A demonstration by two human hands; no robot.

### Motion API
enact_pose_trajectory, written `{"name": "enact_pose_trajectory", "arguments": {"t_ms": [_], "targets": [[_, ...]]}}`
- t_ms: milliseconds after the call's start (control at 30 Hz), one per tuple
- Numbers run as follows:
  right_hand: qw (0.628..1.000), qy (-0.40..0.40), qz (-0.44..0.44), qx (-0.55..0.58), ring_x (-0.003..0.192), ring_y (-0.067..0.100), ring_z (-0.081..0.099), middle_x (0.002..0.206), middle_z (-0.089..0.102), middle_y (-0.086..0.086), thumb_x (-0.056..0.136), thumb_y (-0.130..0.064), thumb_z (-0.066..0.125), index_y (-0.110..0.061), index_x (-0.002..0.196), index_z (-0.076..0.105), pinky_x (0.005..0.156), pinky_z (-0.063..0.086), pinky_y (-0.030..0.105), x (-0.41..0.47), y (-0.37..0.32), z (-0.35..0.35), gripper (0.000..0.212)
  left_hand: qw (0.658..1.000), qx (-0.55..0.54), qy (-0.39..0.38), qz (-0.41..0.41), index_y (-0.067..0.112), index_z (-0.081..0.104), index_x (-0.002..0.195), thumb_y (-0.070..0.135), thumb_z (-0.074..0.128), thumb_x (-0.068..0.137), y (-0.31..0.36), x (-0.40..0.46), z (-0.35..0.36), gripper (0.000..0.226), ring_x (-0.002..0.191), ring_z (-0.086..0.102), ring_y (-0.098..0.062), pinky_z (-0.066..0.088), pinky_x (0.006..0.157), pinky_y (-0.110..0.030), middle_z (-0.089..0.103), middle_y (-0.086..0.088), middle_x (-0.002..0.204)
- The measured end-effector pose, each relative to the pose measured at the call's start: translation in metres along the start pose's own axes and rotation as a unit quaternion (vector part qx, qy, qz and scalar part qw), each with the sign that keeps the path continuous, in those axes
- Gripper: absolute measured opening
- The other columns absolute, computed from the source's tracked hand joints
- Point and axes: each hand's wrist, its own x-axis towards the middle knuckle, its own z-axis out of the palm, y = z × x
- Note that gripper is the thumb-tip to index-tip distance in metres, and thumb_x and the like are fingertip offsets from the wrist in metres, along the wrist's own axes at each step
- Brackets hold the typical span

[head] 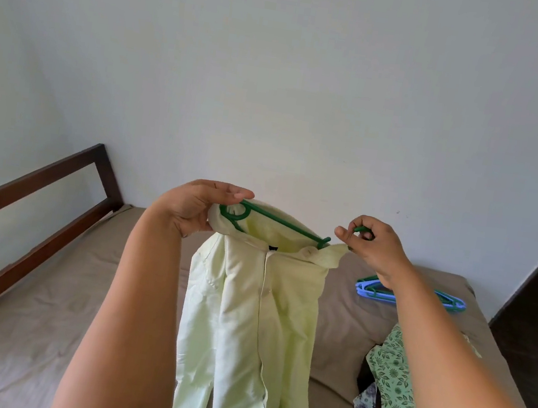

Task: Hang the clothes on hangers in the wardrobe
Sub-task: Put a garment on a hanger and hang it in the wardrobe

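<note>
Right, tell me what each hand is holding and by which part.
The left hand grips the pale yellow button-up shirt at one collar end. The right hand grips the green plastic hanger at its other end.

- The pale yellow shirt [254, 323] is soft woven cloth, matt and lightly creased.
- The green hanger [278, 225] is smooth plastic with a slight sheen.
- The spare hangers [447, 300] are smooth plastic too.
- The bed sheet [36, 326] is matt brown cloth, wrinkled.
- The bed frame [32, 177] is dark wood, smooth and faintly glossy.
- The leaf-print garment [397, 388] is thin matt cloth.
- The wall [280, 67] is matt and painted.
</note>
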Motion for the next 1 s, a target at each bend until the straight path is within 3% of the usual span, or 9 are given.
{"name": "enact_pose_trajectory", "arguments": {"t_ms": [167,267,433,500,700,767,833,900,1000], "targets": [[0.992,0.075,-0.045,-0.090,0.055,0.012,0.029,0.059,0.030,-0.004,0.076,-0.046,0.075,-0.011,0.073,0.060,0.053,0.025,0.024,0.002,0.001,0.007,0.038,0.989,0.134,0.059,-0.013,0.016,0.073,0.088,0.001,0.068,0.082,0.003,0.001,0.003,0.016,0.074,0.065,-0.010,0.051,0.064,-0.019,0.071,-0.001,0.085],[0.984,0.080,-0.094,-0.131,0.055,0.008,0.037,0.063,0.043,-0.007,0.079,-0.039,0.075,-0.010,0.072,0.060,0.052,0.030,0.013,0.002,-0.006,0.012,0.034,0.966,0.219,0.140,0.002,0.016,0.072,0.078,-0.007,0.067,0.076,0.000,0.010,0.007,0.023,0.074,0.059,-0.018,0.052,0.067,-0.025,0.066,-0.003,0.078],[0.964,0.020,-0.175,-0.198,0.086,0.016,0.050,0.093,0.052,0.003,0.094,-0.034,0.058,-0.013,0.091,0.058,0.070,0.031,0.020,0.007,-0.027,0.032,0.021,0.795,0.485,0.348,0.104,0.013,0.053,0.110,-0.004,0.049,0.077,-0.014,0.023,0.042,0.038,0.083,0.049,-0.022,0.038,0.064,-0.031,0.049,0.002,0.080],[0.955,0.022,-0.200,-0.217,0.088,0.017,0.045,0.094,0.046,0.003,0.098,-0.027,0.051,-0.009,0.098,0.058,0.069,0.026,0.019,0.009,-0.040,0.034,0.019,0.766,0.507,0.367,0.151,0.011,0.044,0.121,-0.005,0.048,0.078,-0.017,0.031,0.048,0.046,0.085,0.048,-0.025,0.036,0.062,-0.032,0.053,-0.006,0.087],[0.895,-0.008,-0.299,-0.331,0.088,0.025,0.046,0.088,0.046,0.006,0.097,-0.021,0.052,-0.003,0.094,0.060,0.067,0.036,0.032,0.018,-0.067,0.045,0.020,0.746,0.512,0.261,0.337,0.004,0.064,0.088,0.009,0.057,0.084,-0.022,0.038,0.084,0.009,0.079,0.056,-0.029,0.045,0.063,-0.035,0.056,-0.008,0.086],[0.906,-0.030,-0.290,-0.307,0.086,0.022,0.049,0.088,0.050,0.003,0.096,-0.022,0.054,-0.007,0.096,0.057,0.066,0.039,0.033,0.021,-0.076,0.041,0.015,0.810,0.504,0.151,0.257,0.012,0.061,0.099,0.033,0.063,0.089,-0.022,0.030,0.088,0.024,0.080,0.061,-0.024,0.049,0.070,-0.035,0.061,-0.002,0.087],[0.927,-0.053,-0.268,-0.259,0.073,0.016,0.047,0.081,0.050,0.001,0.094,-0.023,0.058,-0.013,0.098,0.049,0.061,0.036,0.029,0.024,-0.084,0.031,0.014,0.879,0.475,-0.001,0.050,0.024,0.058,0.111,0.055,0.068,0.080,-0.016,0.025,0.072,0.045,0.078,0.068,-0.015,0.055,0.078,-0.032,0.070,0.005,0.088],[0.929,-0.055,-0.273,-0.243,0.066,0.016,0.044,0.076,0.049,0.004,0.093,-0.024,0.060,-0.016,0.099,0.045,0.060,0.036,0.030,0.024,-0.088,0.024,0.019,0.866,0.491,0.058,0.078,0.026,0.063,0.106,0.058,0.073,0.074,-0.015,0.026,0.044,0.046,0.078,0.068,-0.009,0.055,0.084,-0.034,0.071,0.010,0.086],[0.931,-0.048,-0.299,-0.203,0.077,0.020,0.053,0.080,0.053,0.004,0.090,-0.024,0.064,-0.018,0.099,0.046,0.075,0.047,0.032,0.025,-0.099,0.020,0.021,0.783,0.566,0.198,0.165,0.030,0.054,0.124,0.061,0.079,0.063,-0.016,0.032,0.016,0.073,0.113,0.049,-0.016,0.043,0.095,-0.035,0.057,0.011,0.114]]}}
